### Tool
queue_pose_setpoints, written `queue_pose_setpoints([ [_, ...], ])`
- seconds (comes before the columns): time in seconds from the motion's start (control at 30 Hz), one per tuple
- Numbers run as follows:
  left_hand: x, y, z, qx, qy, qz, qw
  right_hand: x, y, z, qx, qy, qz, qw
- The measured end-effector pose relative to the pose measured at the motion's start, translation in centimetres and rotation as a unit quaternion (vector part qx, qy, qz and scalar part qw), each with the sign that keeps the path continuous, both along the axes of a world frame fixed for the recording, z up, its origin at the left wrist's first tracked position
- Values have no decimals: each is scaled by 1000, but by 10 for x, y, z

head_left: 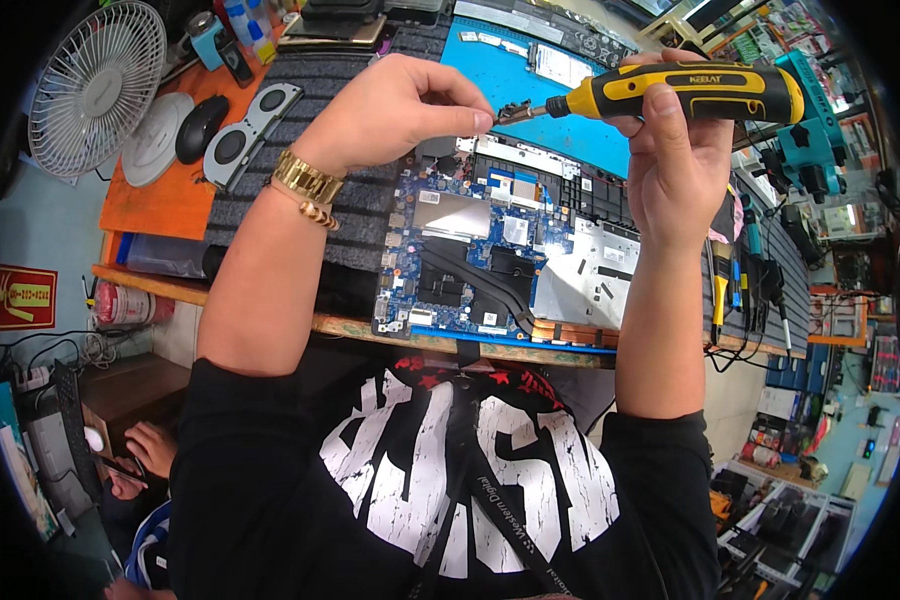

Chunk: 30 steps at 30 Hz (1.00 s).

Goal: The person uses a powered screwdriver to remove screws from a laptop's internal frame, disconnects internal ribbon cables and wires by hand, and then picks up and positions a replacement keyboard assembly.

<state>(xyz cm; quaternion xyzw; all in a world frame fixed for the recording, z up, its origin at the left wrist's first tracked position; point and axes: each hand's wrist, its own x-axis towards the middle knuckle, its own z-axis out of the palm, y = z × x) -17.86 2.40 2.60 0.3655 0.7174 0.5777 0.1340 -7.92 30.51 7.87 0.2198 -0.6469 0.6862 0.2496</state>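
Right hand [675, 150] is wrapped around a yellow and black electric screwdriver [685, 93] at the upper right of the frame, its long axis lying sideways with the bit [518, 111] pointing left. Left hand [395, 110], upper centre, pinches the bit tip between its fingertips. Both sit just above the opened laptop board [465, 255].

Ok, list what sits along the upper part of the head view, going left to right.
White desk fan → black mouse → left hand pinching the bit → yellow and black electric screwdriver held in the right hand → teal tool.
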Motion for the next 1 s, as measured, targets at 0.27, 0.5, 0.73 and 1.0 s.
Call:
queue_pose_setpoints([
  [0.27, -2, 2, -4, 23, -50, 1, 999, -4, 5, 0, -29, 31, 55, 998],
  [0.5, -4, 3, -8, 64, -80, -7, 995, -3, -2, 2, -87, 22, 11, 996],
  [0.73, -5, 3, -8, 73, -98, -23, 992, -3, -2, 2, -96, 21, 15, 995],
  [1.0, -3, 3, -6, 66, -86, -10, 994, -3, 0, 1, -93, 23, 30, 995],
])
